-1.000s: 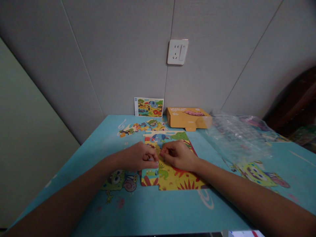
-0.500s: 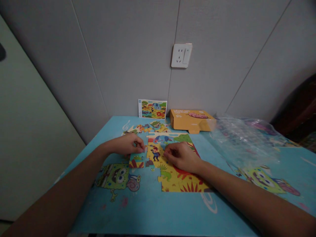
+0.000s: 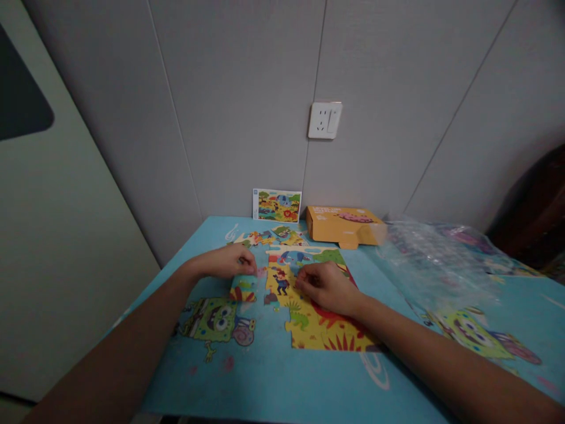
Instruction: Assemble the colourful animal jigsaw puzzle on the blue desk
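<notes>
A partly joined jigsaw puzzle [image 3: 309, 330] with animals and plants lies on the blue table cover. My right hand [image 3: 329, 285] rests over its middle, fingers curled; whether anything is under the fingertips is hidden. To the left, my left hand [image 3: 233, 261] pinches the upper edge of a puzzle section [image 3: 242, 291] with green and red plants. A gap of table cover separates that section from the larger part. Loose puzzle pieces [image 3: 286, 235] lie behind the puzzle.
A picture card [image 3: 277, 205] leans on the wall beside an orange box [image 3: 346, 227]. Crumpled clear plastic [image 3: 432, 256] lies at the right. A socket [image 3: 325, 120] is on the wall. The table's front edge is near the bottom.
The view has tilted up slightly. My left hand and the section it pinches have moved a little left, away from the larger part, widening the gap. My right hand stays over the puzzle.
</notes>
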Action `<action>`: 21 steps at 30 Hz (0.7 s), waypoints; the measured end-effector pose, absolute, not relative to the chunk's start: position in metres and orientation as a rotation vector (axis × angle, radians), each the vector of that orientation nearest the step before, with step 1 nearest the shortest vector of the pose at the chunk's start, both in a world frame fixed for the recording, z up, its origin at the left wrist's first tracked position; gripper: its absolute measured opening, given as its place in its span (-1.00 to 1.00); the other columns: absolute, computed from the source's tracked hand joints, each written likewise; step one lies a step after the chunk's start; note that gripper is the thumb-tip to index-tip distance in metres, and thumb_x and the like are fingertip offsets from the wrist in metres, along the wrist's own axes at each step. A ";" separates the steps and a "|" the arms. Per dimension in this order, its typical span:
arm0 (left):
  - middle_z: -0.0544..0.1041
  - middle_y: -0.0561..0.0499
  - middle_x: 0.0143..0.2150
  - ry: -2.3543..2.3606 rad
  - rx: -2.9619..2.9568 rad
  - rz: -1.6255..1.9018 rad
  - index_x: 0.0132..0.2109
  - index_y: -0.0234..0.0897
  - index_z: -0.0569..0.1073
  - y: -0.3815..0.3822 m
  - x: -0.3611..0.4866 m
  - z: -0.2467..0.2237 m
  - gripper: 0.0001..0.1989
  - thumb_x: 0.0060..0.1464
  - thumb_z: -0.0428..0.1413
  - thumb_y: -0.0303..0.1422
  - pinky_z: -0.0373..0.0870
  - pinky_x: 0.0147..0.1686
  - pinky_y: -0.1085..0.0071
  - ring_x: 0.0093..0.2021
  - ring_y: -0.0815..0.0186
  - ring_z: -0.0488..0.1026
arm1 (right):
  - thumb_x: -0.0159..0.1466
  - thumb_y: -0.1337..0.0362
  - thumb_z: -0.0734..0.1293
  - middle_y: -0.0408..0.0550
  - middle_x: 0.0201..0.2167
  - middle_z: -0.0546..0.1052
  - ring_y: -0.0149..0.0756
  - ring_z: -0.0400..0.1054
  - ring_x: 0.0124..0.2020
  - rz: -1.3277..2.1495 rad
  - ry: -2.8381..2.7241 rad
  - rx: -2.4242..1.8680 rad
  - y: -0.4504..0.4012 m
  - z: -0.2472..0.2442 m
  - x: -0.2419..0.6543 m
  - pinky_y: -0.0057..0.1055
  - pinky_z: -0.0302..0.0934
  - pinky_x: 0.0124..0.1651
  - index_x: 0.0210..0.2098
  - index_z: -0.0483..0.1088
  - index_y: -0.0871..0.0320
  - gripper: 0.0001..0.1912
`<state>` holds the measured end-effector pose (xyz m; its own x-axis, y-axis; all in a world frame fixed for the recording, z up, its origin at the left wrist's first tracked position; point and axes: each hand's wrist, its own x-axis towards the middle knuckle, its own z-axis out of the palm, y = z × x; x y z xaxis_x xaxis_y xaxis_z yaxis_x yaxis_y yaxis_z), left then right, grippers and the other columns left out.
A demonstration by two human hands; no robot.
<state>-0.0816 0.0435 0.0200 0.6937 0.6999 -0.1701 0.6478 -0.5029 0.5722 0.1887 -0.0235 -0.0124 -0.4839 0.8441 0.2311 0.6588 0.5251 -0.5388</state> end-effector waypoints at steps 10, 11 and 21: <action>0.51 -0.05 -0.38 1.474 2.311 0.481 -0.21 -0.33 0.54 0.061 -0.082 0.000 -0.72 0.03 0.00 -0.33 0.21 -0.41 0.46 -0.41 0.29 0.38 | 0.16 0.19 0.33 0.19 -0.22 0.48 -0.12 0.36 -0.23 -0.019 -2.034 -1.748 0.000 -0.007 0.217 -0.32 0.16 -0.17 -0.17 0.48 0.27 -0.69; 0.52 -0.05 -0.37 1.470 2.333 0.464 -0.19 -0.33 0.54 0.060 -0.081 -0.001 -0.72 0.03 -0.01 -0.35 0.22 -0.40 0.46 -0.40 0.29 0.39 | 0.16 0.15 0.34 0.22 -0.19 0.47 -0.09 0.37 -0.21 -0.018 -2.047 -1.786 0.002 -0.008 0.220 -0.31 0.17 -0.15 -0.14 0.47 0.29 -0.63; 0.40 0.06 -0.49 1.060 2.194 0.252 -0.21 -0.33 0.50 0.039 -0.070 0.019 -0.75 0.00 0.07 -0.29 0.18 -0.54 0.53 -0.55 0.42 0.28 | 0.22 0.26 0.26 0.10 -0.27 0.49 -0.20 0.39 -0.24 0.114 -2.159 -1.777 0.004 -0.013 0.218 -0.39 0.16 -0.17 -0.28 0.50 0.21 -0.79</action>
